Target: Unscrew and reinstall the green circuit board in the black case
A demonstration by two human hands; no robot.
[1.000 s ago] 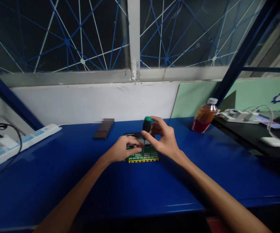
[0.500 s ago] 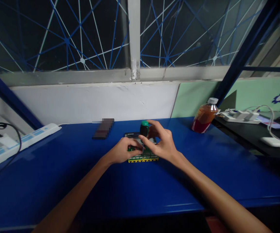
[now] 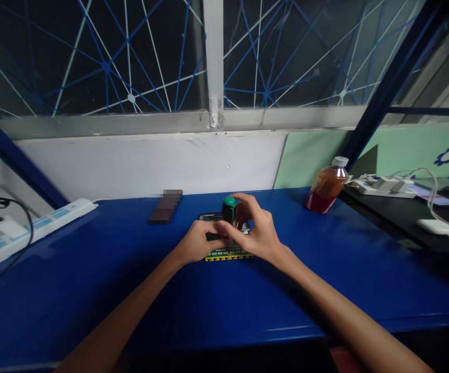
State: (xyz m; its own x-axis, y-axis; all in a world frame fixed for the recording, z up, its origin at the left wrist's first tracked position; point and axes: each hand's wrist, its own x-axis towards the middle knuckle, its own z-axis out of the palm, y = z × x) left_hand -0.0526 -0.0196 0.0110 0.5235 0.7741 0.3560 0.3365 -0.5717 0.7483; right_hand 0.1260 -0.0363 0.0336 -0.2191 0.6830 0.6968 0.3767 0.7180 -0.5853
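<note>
A screwdriver (image 3: 229,208) with a green and black handle stands nearly upright above a green screwdriver-bit case (image 3: 228,256) with a yellow front edge. My right hand (image 3: 256,228) is closed on its handle from the right. On the left side of the case, my left hand (image 3: 203,240) has thumb and fingers pinched together near the screwdriver's shaft. What sits between those fingertips, whether the shaft or a small part, is hidden. Fingers also cover the screwdriver's tip and much of the case's middle.
On the blue table (image 3: 216,305), a dark pixelated flat object (image 3: 165,207) lies back left. A white power strip (image 3: 38,230) with a black cable is at far left. A drink bottle (image 3: 324,186) stands back right. Chargers and cables (image 3: 436,225) occupy the dark table on the right.
The screwdriver has moved left and down over the case, with my right hand following. Both hands' fingertips have come closer together, and the shaft is now hidden.
</note>
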